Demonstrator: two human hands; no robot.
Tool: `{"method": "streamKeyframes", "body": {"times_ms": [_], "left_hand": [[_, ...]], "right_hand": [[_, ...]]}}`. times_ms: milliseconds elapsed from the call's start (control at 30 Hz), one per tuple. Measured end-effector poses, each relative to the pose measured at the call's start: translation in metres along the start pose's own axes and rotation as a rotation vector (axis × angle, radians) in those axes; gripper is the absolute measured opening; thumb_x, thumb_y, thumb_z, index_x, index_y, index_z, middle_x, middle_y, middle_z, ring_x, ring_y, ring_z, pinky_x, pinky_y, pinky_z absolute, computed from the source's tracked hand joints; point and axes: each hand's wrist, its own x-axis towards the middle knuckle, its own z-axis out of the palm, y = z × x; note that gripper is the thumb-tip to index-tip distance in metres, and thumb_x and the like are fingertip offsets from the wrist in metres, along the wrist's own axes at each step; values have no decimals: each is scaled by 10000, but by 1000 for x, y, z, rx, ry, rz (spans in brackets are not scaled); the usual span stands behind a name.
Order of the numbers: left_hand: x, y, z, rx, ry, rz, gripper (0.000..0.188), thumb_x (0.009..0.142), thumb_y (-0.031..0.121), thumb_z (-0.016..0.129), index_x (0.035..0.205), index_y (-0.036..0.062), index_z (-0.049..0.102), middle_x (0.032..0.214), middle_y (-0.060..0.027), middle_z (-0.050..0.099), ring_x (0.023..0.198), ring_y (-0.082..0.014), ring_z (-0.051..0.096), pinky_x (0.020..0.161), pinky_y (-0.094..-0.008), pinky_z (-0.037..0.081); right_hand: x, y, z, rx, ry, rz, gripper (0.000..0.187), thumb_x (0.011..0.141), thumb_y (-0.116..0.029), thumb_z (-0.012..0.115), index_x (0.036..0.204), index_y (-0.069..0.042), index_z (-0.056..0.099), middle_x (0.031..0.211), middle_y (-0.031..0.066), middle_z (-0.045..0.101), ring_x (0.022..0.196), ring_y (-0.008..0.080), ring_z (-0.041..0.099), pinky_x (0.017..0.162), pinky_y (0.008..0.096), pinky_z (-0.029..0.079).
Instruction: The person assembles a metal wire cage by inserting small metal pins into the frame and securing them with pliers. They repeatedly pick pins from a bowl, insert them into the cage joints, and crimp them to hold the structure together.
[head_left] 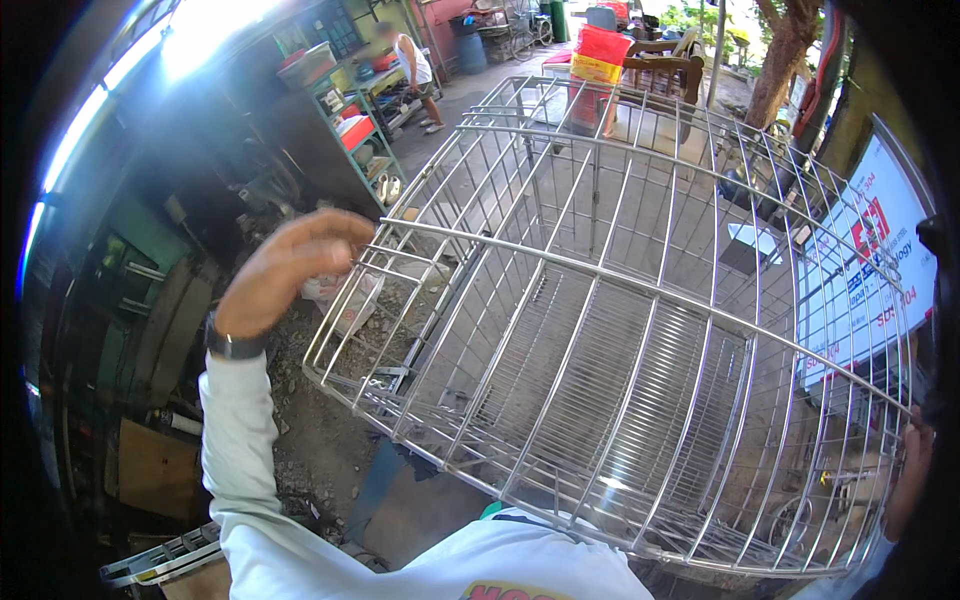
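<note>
A large metal wire cage (600, 268) fills the middle and right of the view, tilted close in front of my torso. Closely spaced thin bars form a panel (650, 370) on its far side. My left hand (300, 265), slightly blurred, is at the cage's upper left corner, its fingers loosely bent and the thumb apart. Whether its fingertips touch the end bar is hard to see. At the far right edge, my right hand (915, 455) is closed on the cage's side, partly hidden by bars and the dark rim.
A green shelf rack (355, 135) with containers stands at the back left, and a person (410, 65) is beside it. Beyond the cage are a red and yellow package (598, 52) and wooden furniture (665, 75). A printed white sign (870, 260) leans at right; a ladder (165, 555) lies lower left.
</note>
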Motion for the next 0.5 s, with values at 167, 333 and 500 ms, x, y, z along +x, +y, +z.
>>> {"method": "streamKeyframes", "body": {"times_ms": [167,333,500], "left_hand": [[75,19,-6,-13,-10,-18,443,994,303,715,1297,-19,685,1087,-60,711,969,-117,658,896,-269,538],[119,29,-13,314,-207,-168,333,958,203,768,1201,-20,727,980,-19,708,796,-74,652,710,-226,561],[114,29,-12,155,-149,-210,217,948,168,770,1072,-5,732,886,-12,691,741,-70,642,648,-219,540]], "right_hand": [[3,-17,10,24,32,49,452,1041,-363,554,1397,-86,570,1397,171,577,1346,311,562,1176,476,411],[0,-73,36,395,247,158,220,998,-138,583,1165,-10,649,871,28,618,754,107,544,676,267,421],[7,-122,22,274,2,235,169,971,-88,596,1088,14,663,739,3,621,585,57,520,515,221,392]]}}
